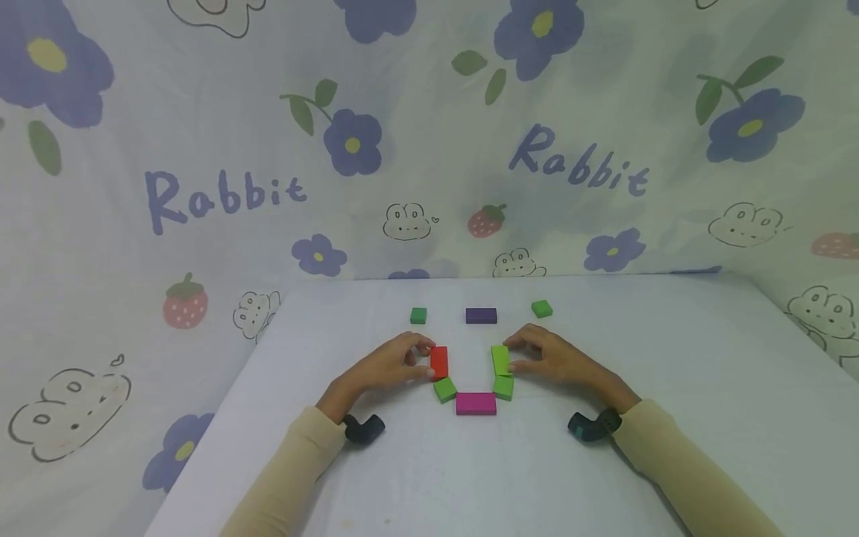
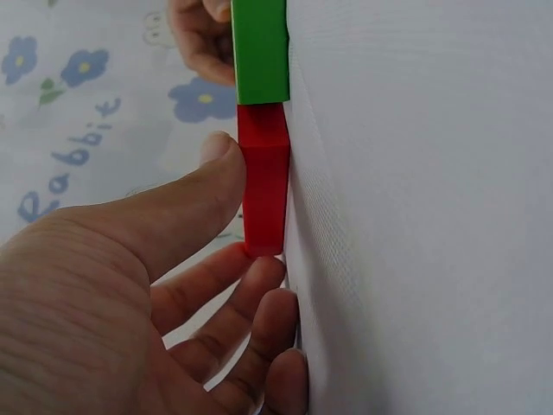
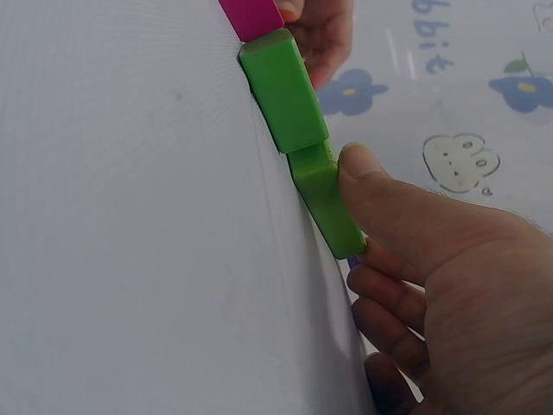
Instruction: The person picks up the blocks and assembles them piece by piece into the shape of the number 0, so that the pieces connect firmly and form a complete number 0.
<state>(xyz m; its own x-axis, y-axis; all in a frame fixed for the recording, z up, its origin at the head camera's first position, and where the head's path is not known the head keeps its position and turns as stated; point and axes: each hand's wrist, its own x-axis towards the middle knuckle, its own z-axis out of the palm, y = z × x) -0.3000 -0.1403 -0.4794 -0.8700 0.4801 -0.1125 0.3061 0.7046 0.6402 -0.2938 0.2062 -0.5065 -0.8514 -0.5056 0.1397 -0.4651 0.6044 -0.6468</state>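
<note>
My left hand has its thumb and index finger at the two ends of a red block, pinching it on the table. A green block stands against that block's near end. On the other side, my right hand pinches a light green block the same way, with another green block touching its near end. Between the two green blocks lies a magenta block, closest to me. The red block and the light green block also show in the wrist views.
Farther back on the white table lie a dark purple block, a small green block to its left and another small green block to its right. A patterned cloth hangs behind the table.
</note>
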